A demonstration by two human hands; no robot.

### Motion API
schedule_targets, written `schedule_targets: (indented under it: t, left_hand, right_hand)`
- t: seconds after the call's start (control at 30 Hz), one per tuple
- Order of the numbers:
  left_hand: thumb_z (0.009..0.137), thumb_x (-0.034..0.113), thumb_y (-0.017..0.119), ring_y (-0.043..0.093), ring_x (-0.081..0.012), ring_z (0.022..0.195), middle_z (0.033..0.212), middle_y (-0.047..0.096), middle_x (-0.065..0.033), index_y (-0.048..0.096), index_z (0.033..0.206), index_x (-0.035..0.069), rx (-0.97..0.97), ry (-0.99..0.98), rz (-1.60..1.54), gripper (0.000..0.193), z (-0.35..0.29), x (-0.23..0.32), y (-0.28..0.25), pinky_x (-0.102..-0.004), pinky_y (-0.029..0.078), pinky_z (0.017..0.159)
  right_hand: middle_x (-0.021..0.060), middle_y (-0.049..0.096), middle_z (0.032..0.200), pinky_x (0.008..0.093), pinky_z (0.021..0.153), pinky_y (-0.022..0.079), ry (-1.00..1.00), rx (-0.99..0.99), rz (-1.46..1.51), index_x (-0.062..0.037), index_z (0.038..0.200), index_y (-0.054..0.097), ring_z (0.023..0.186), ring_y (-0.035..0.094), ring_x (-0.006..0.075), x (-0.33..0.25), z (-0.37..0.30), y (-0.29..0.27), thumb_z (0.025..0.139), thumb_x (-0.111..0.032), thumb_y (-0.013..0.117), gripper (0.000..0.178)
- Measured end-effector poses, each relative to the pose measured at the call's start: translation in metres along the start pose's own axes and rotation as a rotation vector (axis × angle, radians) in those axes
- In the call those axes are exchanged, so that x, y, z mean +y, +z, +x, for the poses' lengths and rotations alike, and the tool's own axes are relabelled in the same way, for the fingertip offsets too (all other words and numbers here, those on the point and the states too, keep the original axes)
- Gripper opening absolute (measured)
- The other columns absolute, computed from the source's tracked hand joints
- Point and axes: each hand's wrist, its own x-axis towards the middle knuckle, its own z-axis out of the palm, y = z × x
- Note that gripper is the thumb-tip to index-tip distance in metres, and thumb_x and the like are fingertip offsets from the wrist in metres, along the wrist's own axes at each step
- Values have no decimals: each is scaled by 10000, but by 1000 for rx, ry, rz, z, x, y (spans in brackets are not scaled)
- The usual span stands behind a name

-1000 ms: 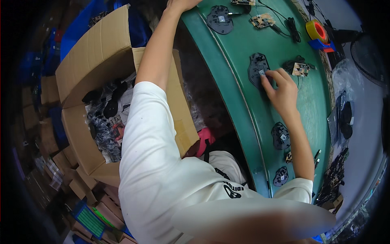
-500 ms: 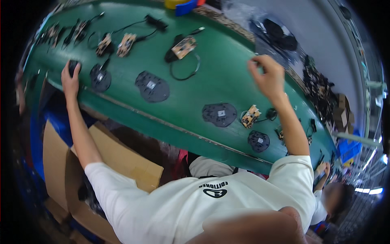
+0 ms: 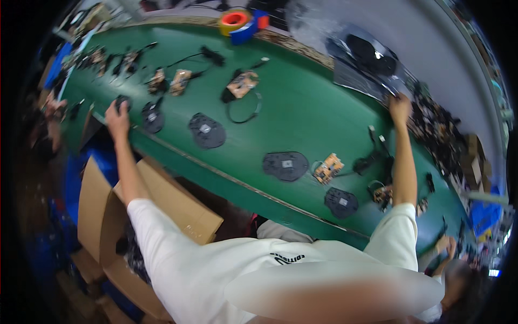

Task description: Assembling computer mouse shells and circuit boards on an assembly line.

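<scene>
At the left end of the green table, my left hand (image 3: 117, 120) is closed around a dark rounded mouse part (image 3: 124, 101) at the near edge. My right hand (image 3: 400, 109) reaches to the far right edge, its fingers bent together at the corner of a clear plastic bag (image 3: 360, 80) with black pieces in it; what they pinch is too small to make out. Between my hands lie flat dark mouse base plates (image 3: 207, 130), one of them (image 3: 285, 166) near the middle and a smaller one (image 3: 341, 202) closer to me. A tan circuit board (image 3: 328, 168) with a cable sits beside them.
More circuit boards with cables (image 3: 242, 85) are spread along the far side. Tape rolls (image 3: 235, 20) stand at the back edge. A heap of black cables (image 3: 440, 121) lies beyond my right hand. An open cardboard box (image 3: 93, 216) is below on the left. Another person's hands (image 3: 445, 244) show at far right.
My right hand has moved right and toward the bag's corner. My left hand still holds the dark part. The whole view has shifted slightly.
</scene>
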Motion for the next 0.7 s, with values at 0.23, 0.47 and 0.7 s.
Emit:
schedule_targets:
  t: [0.23, 0.47, 0.7]
  left_hand:
    - [845, 415, 583, 574, -351, 1031, 1078, 614, -168, 632, 1078, 75, 237, -202, 161, 414, -28, 40, -50, -496, 448, 877]
    - [886, 240, 660, 633, -175, 803, 896, 655, -107, 644, 1025, 12, -313, 200, -1028, 267, -126, 277, -100, -330, 513, 721]
    - [997, 257, 541, 621, -109, 909, 1039, 656, -49, 626, 1167, 11, -1222, -143, -1715, 310, -275, 349, -209, -264, 536, 753]
  right_hand:
    - [176, 704, 952, 391, 731, 513, -10, -21, 97, -9, 988, 681, 840, 684, 295, -19, -37, -45, 867, -183, 607, 225]
    - [41, 648, 836, 257, 690, 490, -196, -129, 643, 19, 988, 634, 763, 594, 103, -170, -164, -125, 939, -102, 600, 135]
    - [128, 658, 961, 377, 696, 523, -621, 40, 646, -16, 863, 621, 836, 642, 307, -332, -323, -164, 713, 39, 709, 182]
